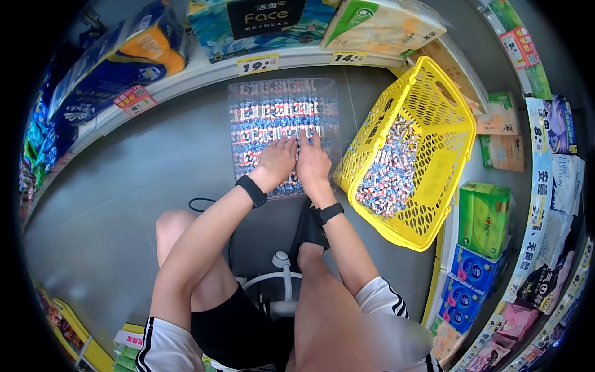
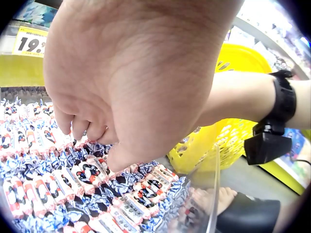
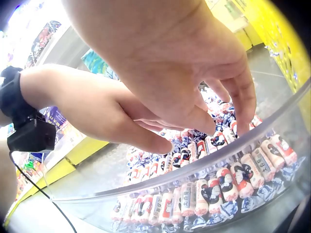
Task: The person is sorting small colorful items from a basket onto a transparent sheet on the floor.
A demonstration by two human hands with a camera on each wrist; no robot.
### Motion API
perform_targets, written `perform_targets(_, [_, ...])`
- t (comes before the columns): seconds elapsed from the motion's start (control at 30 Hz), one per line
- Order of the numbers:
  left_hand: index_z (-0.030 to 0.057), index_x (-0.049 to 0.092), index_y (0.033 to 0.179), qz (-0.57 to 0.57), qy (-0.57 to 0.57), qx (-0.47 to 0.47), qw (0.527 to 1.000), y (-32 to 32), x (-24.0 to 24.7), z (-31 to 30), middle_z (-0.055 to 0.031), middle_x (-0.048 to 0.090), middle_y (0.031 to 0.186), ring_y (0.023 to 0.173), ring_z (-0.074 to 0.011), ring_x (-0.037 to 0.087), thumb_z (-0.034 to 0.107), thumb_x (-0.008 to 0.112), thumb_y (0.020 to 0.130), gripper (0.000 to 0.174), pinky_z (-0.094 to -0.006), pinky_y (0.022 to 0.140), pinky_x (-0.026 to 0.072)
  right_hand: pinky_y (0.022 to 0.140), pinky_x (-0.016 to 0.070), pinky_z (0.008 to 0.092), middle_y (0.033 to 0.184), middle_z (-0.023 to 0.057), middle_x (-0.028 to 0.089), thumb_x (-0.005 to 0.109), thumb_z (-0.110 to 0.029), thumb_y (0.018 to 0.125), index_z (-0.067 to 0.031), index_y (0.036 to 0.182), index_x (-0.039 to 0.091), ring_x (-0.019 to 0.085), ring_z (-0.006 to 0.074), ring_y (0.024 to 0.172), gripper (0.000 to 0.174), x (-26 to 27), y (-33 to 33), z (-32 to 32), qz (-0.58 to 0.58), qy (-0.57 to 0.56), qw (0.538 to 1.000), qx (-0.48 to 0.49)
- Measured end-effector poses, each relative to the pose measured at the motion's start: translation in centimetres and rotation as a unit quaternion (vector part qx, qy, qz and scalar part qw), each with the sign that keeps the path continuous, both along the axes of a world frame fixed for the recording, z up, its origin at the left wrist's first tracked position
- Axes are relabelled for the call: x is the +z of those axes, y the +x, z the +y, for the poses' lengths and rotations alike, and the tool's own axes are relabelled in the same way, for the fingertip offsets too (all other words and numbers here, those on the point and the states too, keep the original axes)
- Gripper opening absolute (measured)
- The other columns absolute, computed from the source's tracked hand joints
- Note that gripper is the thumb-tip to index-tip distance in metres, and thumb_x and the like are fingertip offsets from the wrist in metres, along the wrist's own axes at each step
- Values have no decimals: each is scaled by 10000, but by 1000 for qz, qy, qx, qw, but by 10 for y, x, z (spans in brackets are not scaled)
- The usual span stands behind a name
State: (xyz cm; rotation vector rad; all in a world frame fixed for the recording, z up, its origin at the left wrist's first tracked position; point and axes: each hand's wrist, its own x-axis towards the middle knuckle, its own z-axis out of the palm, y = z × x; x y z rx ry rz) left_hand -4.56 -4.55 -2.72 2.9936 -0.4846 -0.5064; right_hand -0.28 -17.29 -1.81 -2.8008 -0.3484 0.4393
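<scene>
Closest in there's a white stool (image 1: 282,285) between the person's knees. Just past it, the left hand (image 1: 277,160) and right hand (image 1: 312,162) sit right next to each other on the wrapped candies (image 1: 273,118) in a clear tray (image 1: 282,85) on the floor (image 1: 155,155). The left fingers are pretty straight and together. The right fingers are loosely apart, tips down on the wrappers, gripping nothing. Just beside the tray, a tilted yellow basket (image 1: 443,155) holds more candies. Furthest back is a shelf (image 1: 211,71) of tissue packs.
</scene>
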Motion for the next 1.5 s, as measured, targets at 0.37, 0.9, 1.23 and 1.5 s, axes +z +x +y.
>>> perform_targets(0.37, [-82, 490, 1482, -25, -18, -9, 999, 6, 10, 0, -224, 518, 1550, 1408, -369, 540, 102, 618, 934, 592, -448, 1149, 472, 809, 610, 557, 1516, 257, 504, 572, -236, 1011, -197, 1499, 538, 727, 472, 986, 491, 1, 1, -2, -8, 4, 1000, 13])
perform_targets(0.9, [-115, 509, 1438, -39, -60, 3, 997, 10, 13, 10, -235, 532, 1503, 1410, -391, 520, 62, 656, 874, 610, -449, 1143, 482, 840, 608, 558, 1550, 244, 477, 629, -186, 960, -202, 1466, 550, 708, 483, 1052, 513, 1, 1, 0, -33, 22, 999, 29])
perform_targets(1.23, [-119, 481, 1459, -34, -87, 23, 995, 18, 30, 13, -241, 529, 1494, 1413, -392, 515, 42, 661, 860, 646, -440, 1134, 492, 815, 614, 521, 1579, 198, 447, 633, -184, 959, -172, 1457, 557, 703, 441, 1054, 504, 9, 4, 6, -14, 4, 1000, 24])
perform_targets(1.5, [-87, 504, 1445, -38, -114, 47, 992, 18, 36, 15, -231, 544, 1469, 1393, -370, 534, 41, 701, 831, 658, -437, 1124, 500, 841, 601, 546, 1537, 224, 481, 663, -172, 936, -158, 1459, 551, 705, 463, 1066, 535, 14, 12, 7, -11, 21, 999, 24])
